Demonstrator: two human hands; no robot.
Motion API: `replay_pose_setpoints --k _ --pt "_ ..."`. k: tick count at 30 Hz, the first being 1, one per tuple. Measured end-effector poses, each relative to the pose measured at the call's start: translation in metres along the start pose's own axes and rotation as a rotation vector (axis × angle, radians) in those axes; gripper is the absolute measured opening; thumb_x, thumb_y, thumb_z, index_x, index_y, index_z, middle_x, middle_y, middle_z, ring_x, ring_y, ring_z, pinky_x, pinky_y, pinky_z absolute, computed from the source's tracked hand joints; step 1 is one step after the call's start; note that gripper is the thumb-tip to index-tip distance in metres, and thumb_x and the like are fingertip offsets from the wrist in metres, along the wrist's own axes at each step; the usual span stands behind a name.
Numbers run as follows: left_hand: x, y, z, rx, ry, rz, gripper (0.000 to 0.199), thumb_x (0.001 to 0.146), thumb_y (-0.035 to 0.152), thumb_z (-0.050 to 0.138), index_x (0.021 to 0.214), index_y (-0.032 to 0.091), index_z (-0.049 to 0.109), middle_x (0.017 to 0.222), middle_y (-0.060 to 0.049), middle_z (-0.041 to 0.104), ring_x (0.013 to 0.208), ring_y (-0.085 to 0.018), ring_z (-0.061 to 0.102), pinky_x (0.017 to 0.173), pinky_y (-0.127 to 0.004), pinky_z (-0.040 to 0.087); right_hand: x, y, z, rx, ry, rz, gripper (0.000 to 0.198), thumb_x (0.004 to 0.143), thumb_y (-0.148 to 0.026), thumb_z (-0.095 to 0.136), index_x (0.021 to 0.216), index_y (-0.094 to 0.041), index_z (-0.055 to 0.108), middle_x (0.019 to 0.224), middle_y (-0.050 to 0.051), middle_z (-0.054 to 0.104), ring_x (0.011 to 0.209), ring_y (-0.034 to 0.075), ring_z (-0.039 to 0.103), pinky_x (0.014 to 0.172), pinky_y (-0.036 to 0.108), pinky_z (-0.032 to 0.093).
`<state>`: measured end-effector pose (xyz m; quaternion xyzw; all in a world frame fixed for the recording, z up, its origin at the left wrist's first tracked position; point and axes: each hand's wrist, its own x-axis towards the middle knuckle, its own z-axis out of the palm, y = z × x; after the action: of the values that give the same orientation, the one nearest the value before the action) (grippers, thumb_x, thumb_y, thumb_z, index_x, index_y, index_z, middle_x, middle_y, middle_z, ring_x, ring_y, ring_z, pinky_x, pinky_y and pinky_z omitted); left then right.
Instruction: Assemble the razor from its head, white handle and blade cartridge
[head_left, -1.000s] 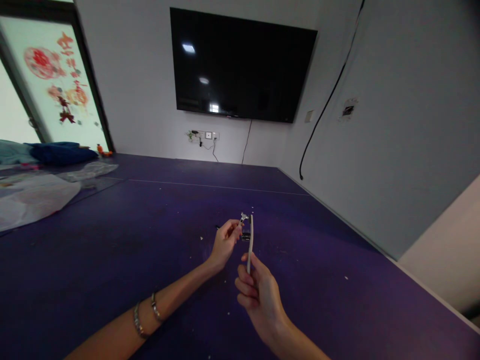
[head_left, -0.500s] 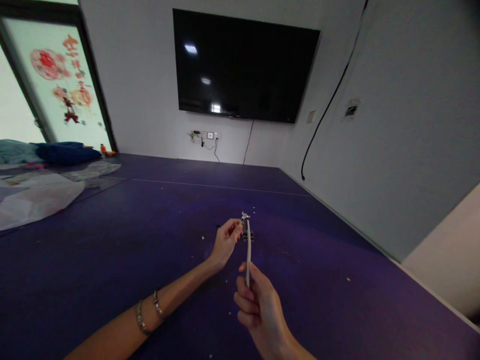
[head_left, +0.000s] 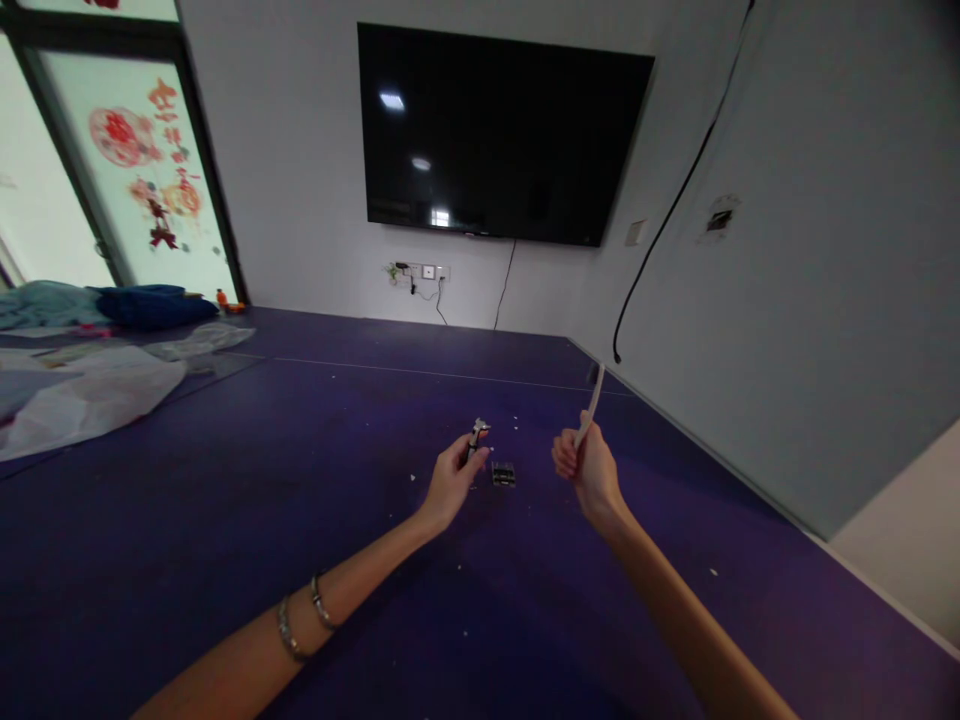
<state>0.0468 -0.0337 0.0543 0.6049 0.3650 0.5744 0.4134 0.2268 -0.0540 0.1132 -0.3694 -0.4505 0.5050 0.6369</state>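
Observation:
My left hand (head_left: 451, 482) is closed round a small tool with a silver metal head (head_left: 478, 428) and a darker lower part. Its exact kind is too small to make out. My right hand (head_left: 589, 463) grips a brush with a slim white handle (head_left: 592, 402). The brush stands nearly upright, and its dark, blurred bristle end points up and away from me, apart from the silver-headed tool. Just right of my left fingers, a small black rectangular piece (head_left: 503, 474) lies on the dark purple surface (head_left: 360, 440).
Small white scraps dot the purple surface. At the left lie clear plastic sheets (head_left: 105, 400) and a dark blue cloth bundle (head_left: 154, 306). A black cable (head_left: 664, 210) hangs along the right wall. A television (head_left: 502, 135) is mounted on the wall ahead.
My right hand has moved away to the right and forward, taking the brush off the silver-headed tool. My left hand stays nearly in place. The black piece on the surface is now uncovered.

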Motion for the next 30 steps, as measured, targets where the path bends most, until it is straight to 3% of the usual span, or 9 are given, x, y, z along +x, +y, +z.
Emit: replay_pose_setpoints --k 5,8,12,18,23,30 --pt "0.001 -0.005 0.002 -0.073 -0.034 -0.035 0.030 0.081 0.042 0.050 0.096 0.017 0.043 0.059 0.006 0.049 0.046 -0.006 0.040 0.043 -0.018 0.031 0.031 0.010 -0.026 -0.425 0.127 -0.172 0.051 0.081 -0.049 0.039 0.040 -0.020 0.034 0.039 -0.003 0.032 0.037 0.008 0.028 0.041 0.025 0.021" --pt "0.000 -0.006 0.003 -0.116 -0.053 -0.043 0.028 0.080 0.043 0.050 0.083 0.019 0.038 0.060 0.006 0.049 0.044 -0.005 0.041 0.042 -0.017 0.032 0.037 0.018 -0.038 -0.677 0.155 -0.196 0.051 0.079 -0.050 0.041 0.039 -0.019 0.037 0.037 -0.003 0.032 0.038 0.008 0.030 0.043 0.025 0.023" --pt "-0.001 -0.001 0.002 -0.088 -0.046 -0.012 0.026 0.080 0.042 0.051 0.080 0.017 0.042 0.064 0.003 0.053 0.050 -0.007 0.047 0.047 -0.019 0.036 0.038 0.030 -0.051 -0.924 0.132 -0.210 0.052 0.076 -0.054 0.043 0.039 -0.018 0.040 0.037 -0.002 0.035 0.038 0.010 0.032 0.044 0.025 0.022" --pt "-0.002 0.003 0.001 -0.023 -0.088 0.047 0.021 0.083 0.035 0.048 0.086 0.014 0.052 0.073 -0.003 0.057 0.064 -0.011 0.054 0.062 -0.025 0.042 0.034 0.034 -0.049 -1.099 0.098 -0.294 0.053 0.080 -0.054 0.037 0.041 -0.018 0.036 0.041 -0.001 0.032 0.042 0.010 0.032 0.045 0.025 0.017" --pt "-0.005 0.007 0.002 -0.002 -0.097 0.060 0.020 0.084 0.033 0.044 0.084 0.015 0.052 0.068 0.000 0.050 0.061 -0.010 0.046 0.060 -0.024 0.039 0.026 0.034 -0.037 -1.183 0.077 -0.388 0.052 0.082 -0.050 0.035 0.042 -0.018 0.032 0.042 -0.001 0.031 0.042 0.009 0.029 0.046 0.026 0.016" --pt "-0.007 0.012 0.004 -0.030 -0.115 0.042 0.020 0.085 0.034 0.043 0.080 0.016 0.050 0.068 0.001 0.046 0.060 -0.010 0.042 0.059 -0.023 0.036 0.026 0.042 -0.045 -1.160 0.074 -0.394 0.048 0.082 -0.045 0.037 0.043 -0.018 0.030 0.042 -0.002 0.029 0.042 0.009 0.028 0.047 0.027 0.016"
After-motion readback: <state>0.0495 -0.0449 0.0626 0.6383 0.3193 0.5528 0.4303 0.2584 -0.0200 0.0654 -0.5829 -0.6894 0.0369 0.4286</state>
